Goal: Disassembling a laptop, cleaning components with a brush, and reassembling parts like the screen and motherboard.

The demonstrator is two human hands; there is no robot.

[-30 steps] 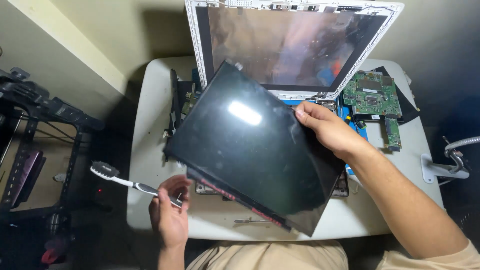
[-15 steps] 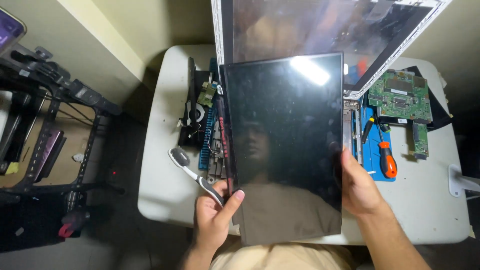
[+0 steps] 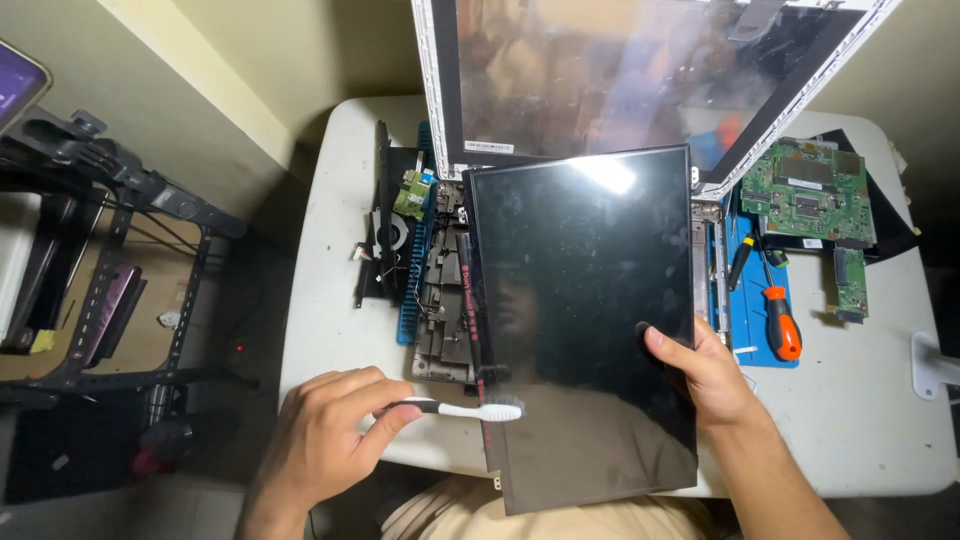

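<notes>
White plastic table [image 3: 860,420] carries a glossy black rectangular display panel [image 3: 585,300], lying over an opened laptop base [image 3: 440,300] with its near end jutting past the table edge. The right hand [image 3: 705,370] grips the panel's right edge, thumb on the glass. The left hand [image 3: 325,435] pinches a white toothbrush [image 3: 465,409], bristles at the panel's left edge. Behind stands a white-framed laptop lid [image 3: 640,75], cut off above. A green circuit board [image 3: 805,195] and an orange-handled screwdriver [image 3: 780,320] lie to the right.

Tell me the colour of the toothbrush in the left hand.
The toothbrush is white with a dark grip section, held by the left hand; it shows in the head view.
</notes>
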